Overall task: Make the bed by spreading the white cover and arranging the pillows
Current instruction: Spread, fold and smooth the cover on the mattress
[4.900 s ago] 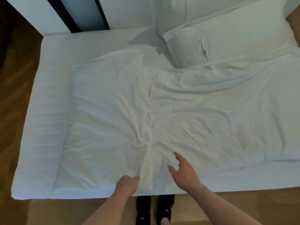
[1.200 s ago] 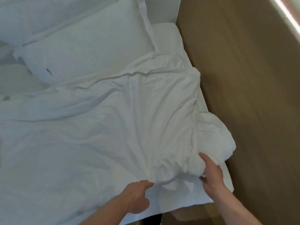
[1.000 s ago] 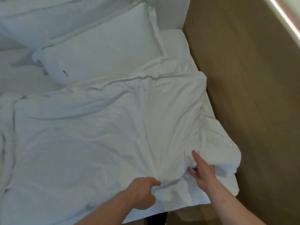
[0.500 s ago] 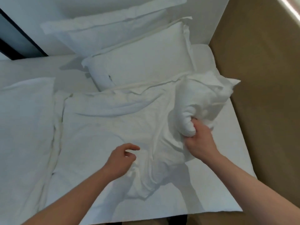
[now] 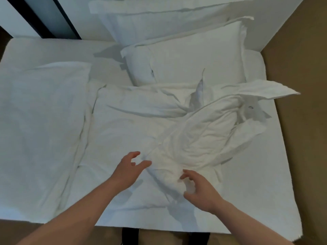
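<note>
Untangling the bunched white cover on the right half of the bed before spreading it.

Both my hands hover with fingers spread and holding nothing: the left hand (image 5: 130,167) just beside the near end of the twisted white cover (image 5: 192,138), the right hand (image 5: 198,187) at its near tip, fingertips close to or brushing the cloth. The cover lies heaped in a diagonal roll on the mattress (image 5: 276,167), one corner (image 5: 269,91) flung toward the right edge, below the front pillow (image 5: 191,57) and the rear pillow (image 5: 159,16); a flat folded layer (image 5: 40,124) covers the left half. I judge it best to find two adjacent corners first, pinch one in each hand, then lift and shake outward rather than tugging the knotted middle.
</note>
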`<act>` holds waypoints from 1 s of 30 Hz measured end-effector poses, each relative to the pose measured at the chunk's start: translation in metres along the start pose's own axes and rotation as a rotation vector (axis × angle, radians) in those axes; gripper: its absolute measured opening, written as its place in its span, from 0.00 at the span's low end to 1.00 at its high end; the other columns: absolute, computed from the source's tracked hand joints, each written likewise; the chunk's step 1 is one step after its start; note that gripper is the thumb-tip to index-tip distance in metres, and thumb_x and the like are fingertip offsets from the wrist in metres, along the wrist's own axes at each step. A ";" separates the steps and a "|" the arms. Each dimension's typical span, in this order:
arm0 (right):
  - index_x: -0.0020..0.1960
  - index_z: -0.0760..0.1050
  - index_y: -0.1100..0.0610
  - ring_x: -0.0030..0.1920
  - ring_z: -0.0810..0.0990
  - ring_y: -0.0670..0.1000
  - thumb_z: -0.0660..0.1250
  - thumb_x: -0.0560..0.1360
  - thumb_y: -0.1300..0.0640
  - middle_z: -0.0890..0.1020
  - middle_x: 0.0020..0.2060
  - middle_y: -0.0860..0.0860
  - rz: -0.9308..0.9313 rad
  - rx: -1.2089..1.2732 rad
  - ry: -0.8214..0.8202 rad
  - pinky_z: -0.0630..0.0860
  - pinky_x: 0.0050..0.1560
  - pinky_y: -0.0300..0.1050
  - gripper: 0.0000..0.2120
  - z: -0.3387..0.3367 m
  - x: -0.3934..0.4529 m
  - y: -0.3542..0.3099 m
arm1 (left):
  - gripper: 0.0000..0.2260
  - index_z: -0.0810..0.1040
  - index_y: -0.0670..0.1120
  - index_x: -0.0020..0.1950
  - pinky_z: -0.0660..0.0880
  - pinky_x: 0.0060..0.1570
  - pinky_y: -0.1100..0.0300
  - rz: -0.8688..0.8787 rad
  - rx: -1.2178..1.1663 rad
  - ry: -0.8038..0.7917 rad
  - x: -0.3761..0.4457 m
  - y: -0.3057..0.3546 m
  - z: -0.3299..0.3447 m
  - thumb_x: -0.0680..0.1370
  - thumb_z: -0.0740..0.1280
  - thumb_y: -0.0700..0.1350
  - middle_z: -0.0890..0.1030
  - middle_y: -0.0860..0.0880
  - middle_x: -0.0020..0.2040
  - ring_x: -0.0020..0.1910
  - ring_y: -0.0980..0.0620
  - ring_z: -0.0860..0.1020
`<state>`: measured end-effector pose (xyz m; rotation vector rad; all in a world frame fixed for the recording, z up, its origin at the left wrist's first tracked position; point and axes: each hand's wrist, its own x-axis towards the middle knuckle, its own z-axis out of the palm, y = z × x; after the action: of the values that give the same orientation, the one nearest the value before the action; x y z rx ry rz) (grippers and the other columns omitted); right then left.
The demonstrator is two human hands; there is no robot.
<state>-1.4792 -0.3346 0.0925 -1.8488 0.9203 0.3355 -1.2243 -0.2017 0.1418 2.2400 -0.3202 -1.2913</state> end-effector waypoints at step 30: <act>0.35 0.74 0.57 0.37 0.70 0.47 0.61 0.72 0.64 0.74 0.34 0.45 0.108 0.792 0.952 0.69 0.40 0.44 0.09 -0.134 0.083 -0.062 | 0.07 0.80 0.48 0.42 0.72 0.39 0.58 0.285 -0.194 0.279 0.004 0.020 0.048 0.80 0.66 0.47 0.82 0.52 0.38 0.38 0.53 0.79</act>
<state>-1.4013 -0.4755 0.1459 -1.1504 1.4978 -0.8269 -1.2623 -0.2361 0.1304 2.0850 -0.3757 -0.8148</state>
